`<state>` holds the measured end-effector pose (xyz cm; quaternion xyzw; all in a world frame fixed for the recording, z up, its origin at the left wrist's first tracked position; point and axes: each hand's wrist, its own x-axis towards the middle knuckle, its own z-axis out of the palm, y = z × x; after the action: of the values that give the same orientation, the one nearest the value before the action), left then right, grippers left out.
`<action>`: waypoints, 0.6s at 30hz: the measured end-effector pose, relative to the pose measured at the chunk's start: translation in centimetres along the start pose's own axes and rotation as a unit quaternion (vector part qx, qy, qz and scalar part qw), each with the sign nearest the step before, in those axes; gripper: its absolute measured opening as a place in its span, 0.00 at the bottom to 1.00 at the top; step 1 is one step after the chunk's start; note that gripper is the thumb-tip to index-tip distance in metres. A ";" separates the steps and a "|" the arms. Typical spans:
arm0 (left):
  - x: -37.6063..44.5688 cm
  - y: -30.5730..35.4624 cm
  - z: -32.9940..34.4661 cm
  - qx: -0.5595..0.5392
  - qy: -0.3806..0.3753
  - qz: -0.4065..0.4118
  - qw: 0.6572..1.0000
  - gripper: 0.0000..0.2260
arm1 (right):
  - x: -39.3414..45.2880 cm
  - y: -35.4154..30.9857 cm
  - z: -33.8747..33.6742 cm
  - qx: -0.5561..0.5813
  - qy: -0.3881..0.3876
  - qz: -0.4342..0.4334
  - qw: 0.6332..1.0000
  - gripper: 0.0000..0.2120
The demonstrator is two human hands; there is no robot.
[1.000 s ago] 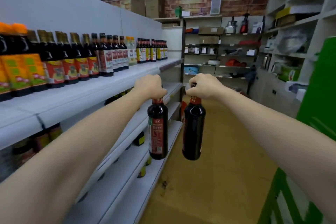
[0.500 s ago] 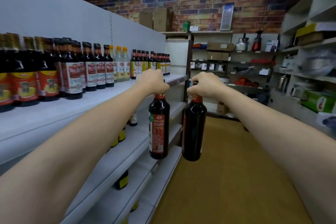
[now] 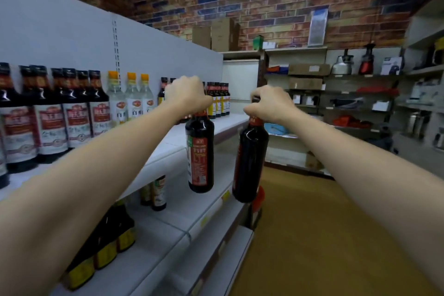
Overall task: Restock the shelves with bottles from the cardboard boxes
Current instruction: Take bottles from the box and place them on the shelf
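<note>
Two dark bottles hang in the air beside white store shelving, each held by its neck from above. The left hand (image 3: 186,95) has its fingers curled round the cap of the left bottle (image 3: 200,154), which shows a red and green label and hangs upright in front of the top shelf's (image 3: 168,149) edge. The right hand (image 3: 270,103) grips the top of the right bottle (image 3: 249,163), which tilts slightly and hangs over the aisle, just right of the shelving. The two bottles are near each other but not touching. Both appear full of dark liquid.

On the top shelf to the left stands a row of dark bottles with red and white labels (image 3: 72,118), then three clear bottles with orange caps (image 3: 131,101), then further dark bottles with yellow labels (image 3: 219,101) at the far end. The lower shelf (image 3: 192,206) holds a few small bottles (image 3: 158,193) set back, and nearer ones with yellow labels (image 3: 105,247).

Far off, cardboard boxes (image 3: 216,35) sit on top of a shelf unit against a brick wall (image 3: 276,0). Their contents cannot be seen. Far shelves on the right carry boxes and kitchen appliances (image 3: 342,67). The floor (image 3: 312,235) is tan.
</note>
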<state>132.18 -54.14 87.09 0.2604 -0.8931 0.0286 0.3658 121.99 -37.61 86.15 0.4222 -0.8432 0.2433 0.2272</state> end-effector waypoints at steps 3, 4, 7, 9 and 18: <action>4.2 0.6 1.8 0.019 0.028 -0.019 0.999 0.12 | 5.2 2.6 1.1 0.020 0.019 -0.039 0.999 0.09; 5.5 0.7 2.3 0.023 0.037 -0.028 0.999 0.12 | 6.9 3.2 1.4 0.028 0.023 -0.057 0.998 0.09; 8.4 0.4 3.4 0.042 0.058 -0.064 0.995 0.10 | 11.6 4.0 2.7 0.045 0.026 -0.106 0.993 0.10; 9.8 -0.3 3.7 0.056 0.074 -0.091 0.992 0.10 | 14.4 3.9 3.8 0.059 0.023 -0.142 0.988 0.11; 12.6 -5.2 1.7 0.190 0.113 -0.148 0.964 0.09 | 21.9 -1.7 9.3 0.176 0.028 -0.240 0.954 0.09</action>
<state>126.09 -64.59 93.50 0.4497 -0.7756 0.1728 0.4079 109.93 -57.24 92.19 0.6386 -0.6540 0.3377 0.2246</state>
